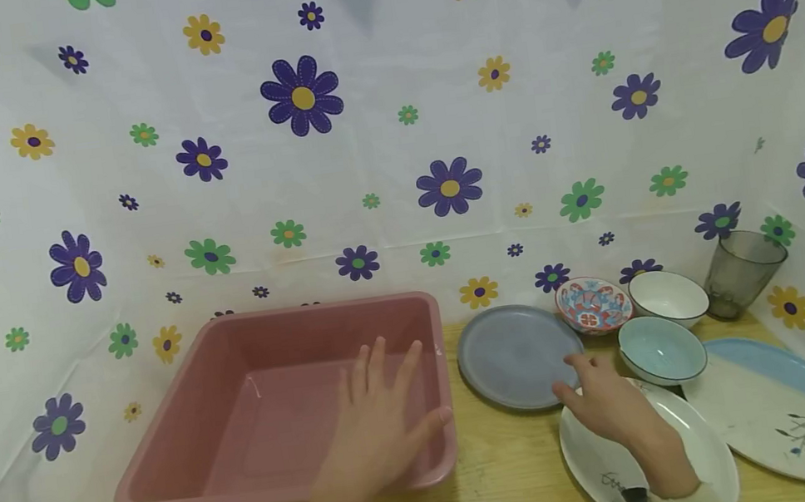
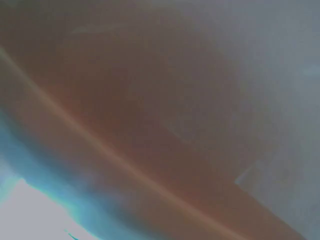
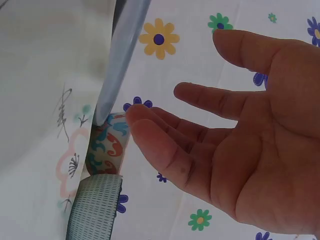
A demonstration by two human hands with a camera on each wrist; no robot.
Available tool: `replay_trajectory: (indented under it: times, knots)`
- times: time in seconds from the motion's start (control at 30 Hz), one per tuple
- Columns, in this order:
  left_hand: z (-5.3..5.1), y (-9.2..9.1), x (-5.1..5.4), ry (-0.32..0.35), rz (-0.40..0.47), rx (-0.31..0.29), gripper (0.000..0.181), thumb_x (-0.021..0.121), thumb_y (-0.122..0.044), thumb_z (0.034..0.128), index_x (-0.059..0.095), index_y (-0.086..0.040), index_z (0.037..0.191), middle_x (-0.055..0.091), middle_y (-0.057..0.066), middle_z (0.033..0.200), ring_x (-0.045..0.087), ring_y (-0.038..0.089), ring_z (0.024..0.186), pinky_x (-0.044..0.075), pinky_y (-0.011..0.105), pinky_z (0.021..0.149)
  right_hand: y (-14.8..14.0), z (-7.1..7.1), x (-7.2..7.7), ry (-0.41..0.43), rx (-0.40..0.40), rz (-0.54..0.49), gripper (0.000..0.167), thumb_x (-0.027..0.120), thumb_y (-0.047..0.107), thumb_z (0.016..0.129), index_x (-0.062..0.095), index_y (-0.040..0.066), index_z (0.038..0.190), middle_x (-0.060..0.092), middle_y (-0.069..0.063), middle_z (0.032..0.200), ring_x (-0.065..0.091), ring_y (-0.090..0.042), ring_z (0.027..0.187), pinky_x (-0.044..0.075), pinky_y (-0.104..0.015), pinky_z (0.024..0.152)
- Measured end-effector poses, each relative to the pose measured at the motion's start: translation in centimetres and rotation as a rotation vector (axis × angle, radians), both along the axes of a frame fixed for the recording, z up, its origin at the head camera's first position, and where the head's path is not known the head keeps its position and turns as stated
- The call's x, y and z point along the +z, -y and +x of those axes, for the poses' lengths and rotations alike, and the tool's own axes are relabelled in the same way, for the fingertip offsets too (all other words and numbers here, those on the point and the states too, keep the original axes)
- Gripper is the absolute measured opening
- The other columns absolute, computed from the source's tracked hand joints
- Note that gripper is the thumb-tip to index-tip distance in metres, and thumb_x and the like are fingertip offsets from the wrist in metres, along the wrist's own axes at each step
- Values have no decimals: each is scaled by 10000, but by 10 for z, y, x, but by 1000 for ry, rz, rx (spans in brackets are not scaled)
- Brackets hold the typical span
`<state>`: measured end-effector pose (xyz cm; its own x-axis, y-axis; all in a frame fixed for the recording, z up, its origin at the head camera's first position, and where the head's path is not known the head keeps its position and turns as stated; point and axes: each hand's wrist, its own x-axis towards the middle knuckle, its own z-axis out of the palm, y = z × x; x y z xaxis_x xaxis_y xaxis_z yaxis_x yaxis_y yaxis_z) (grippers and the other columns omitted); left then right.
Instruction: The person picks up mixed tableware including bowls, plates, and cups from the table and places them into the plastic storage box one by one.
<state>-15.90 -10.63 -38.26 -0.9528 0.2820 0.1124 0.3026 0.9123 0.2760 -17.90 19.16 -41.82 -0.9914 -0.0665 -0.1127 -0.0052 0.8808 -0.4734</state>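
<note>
Left hand [image 1: 373, 426], fingers spread, is over a deep pink basin [image 1: 266, 427]; right hand [image 1: 608, 400], relaxed, hovers by a round blue-grey plate [image 1: 515, 356].

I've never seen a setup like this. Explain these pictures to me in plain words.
There is no machine here: the left grip and the right grip are a person's bare hands. The wide picture comes from a camera worn on the head, looking forward and down. The other two come from wrist cameras; the left one is too blurred to tell much.

On the wooden table are a pink basin, a grey-blue plate, a white plate, a blue-banded plate, a patterned bowl, a white bowl, a light-blue bowl and a smoky glass. The left grip is spread over the basin; the right is near the grey-blue plate. Neither holds anything.
</note>
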Motion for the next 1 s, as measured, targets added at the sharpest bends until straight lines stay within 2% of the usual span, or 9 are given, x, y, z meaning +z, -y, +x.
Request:
replay_trajectory:
  times: [0.1,0.33,0.57,0.8,1.0]
  knots:
    - [0,0,2,19,13,-18,829,499,-666,920,186,-297,1594,83,192,1645,48,425,1504,68,640,1172,0,-1,-4,-1,5,-3,555,549,301,992,459,-68,1398,430,-400,1338,553,-512,1152,476,-629,911]
    - [0,-1,4,12,15,-39,827,493,-658,929,186,-277,1594,112,202,1639,71,427,1501,106,637,1173,-3,-4,-9,12,33,-32,530,552,283,986,491,-81,1367,509,-358,1278,582,-459,1119,490,-601,903]
    - [1,-2,6,11,19,-48,826,497,-651,931,199,-256,1592,140,215,1629,84,432,1498,104,635,1174,-9,-8,-16,56,26,-9,544,556,285,978,485,-97,1358,509,-364,1254,578,-478,1108,489,-606,889]
    - [2,-3,9,-21,6,-71,840,523,-643,923,209,-236,1587,184,206,1618,118,431,1490,130,637,1169,-17,-16,-14,33,12,31,570,558,285,970,475,-138,1343,529,-383,1230,519,-528,1161,469,-628,911]
    - [9,-6,14,41,6,-82,860,561,-632,907,191,-261,1589,164,150,1634,96,390,1500,122,621,1180,-26,-18,-16,42,-24,20,570,546,284,978,474,-142,1350,521,-388,1235,502,-511,1167,473,-612,907]
